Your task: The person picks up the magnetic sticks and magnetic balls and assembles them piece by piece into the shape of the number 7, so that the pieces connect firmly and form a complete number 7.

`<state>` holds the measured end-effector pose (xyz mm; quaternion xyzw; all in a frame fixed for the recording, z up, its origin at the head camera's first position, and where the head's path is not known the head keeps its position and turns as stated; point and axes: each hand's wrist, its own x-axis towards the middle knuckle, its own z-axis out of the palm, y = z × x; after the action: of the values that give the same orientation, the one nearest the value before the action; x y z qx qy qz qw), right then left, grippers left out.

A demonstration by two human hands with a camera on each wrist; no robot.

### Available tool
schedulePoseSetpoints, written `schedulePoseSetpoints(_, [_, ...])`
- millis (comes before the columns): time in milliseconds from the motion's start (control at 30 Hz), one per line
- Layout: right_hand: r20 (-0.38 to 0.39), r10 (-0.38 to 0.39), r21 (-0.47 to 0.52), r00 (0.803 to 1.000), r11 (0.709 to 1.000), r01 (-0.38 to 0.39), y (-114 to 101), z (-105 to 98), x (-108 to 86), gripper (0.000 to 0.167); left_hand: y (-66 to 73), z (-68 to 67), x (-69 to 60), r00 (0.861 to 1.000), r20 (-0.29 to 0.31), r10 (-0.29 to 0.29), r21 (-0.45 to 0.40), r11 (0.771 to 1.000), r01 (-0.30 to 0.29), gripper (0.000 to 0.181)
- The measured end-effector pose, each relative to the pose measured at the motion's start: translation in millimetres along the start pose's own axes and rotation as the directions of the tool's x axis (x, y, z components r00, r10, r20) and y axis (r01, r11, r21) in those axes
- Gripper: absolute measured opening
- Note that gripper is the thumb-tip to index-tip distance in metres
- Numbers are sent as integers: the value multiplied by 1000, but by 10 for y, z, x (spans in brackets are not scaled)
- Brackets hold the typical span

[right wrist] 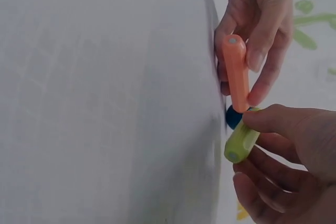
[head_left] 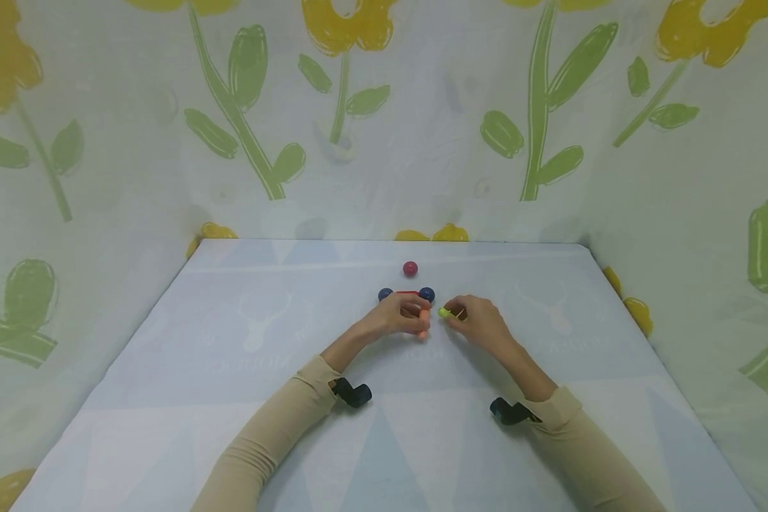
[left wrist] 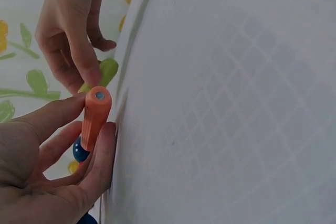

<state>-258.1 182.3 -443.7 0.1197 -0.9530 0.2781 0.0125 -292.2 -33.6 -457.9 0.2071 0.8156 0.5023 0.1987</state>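
Note:
My left hand point(head_left: 392, 316) pinches an orange magnetic stick point(head_left: 424, 323) between thumb and fingers. A small silvery disc shows in the stick's end in the left wrist view. To its right, my right hand point(head_left: 483, 323) pinches a yellow-green magnetic stick point(right wrist: 242, 141), its end turned towards the orange one. Just beyond the left hand lie two dark blue balls point(head_left: 427, 294), with a red stick point(head_left: 407, 292) between them, partly hidden by the fingers. From the head view I cannot tell whether the orange stick touches the nearer ball.
A dark red ball point(head_left: 410, 269) sits on the table behind the blue balls. The table point(head_left: 281, 341) has a pale printed cloth, and flower-patterned curtain walls point(head_left: 422, 142) stand around its back and sides. Each wrist carries a black camera mount point(head_left: 353, 393).

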Motion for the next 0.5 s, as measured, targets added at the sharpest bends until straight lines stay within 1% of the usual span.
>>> schedulePoseSetpoints(133, [37, 3, 33, 999, 999, -4, -21, 12, -30, 26, 5, -3, -6, 1000, -1, 2, -1, 1000, -2, 40])
schedulePoseSetpoints(333, [67, -8, 57, 998, 998, 5, -40, 10, -53, 27, 25, -4, -21, 1000, 1, 20, -8, 1000, -20, 41])
schedulePoseSetpoints(500, [109, 1, 74, 994, 997, -9, -55, -3, -66, 28, 18, -1, -18, 1000, 2, 13, -22, 1000, -13, 40])
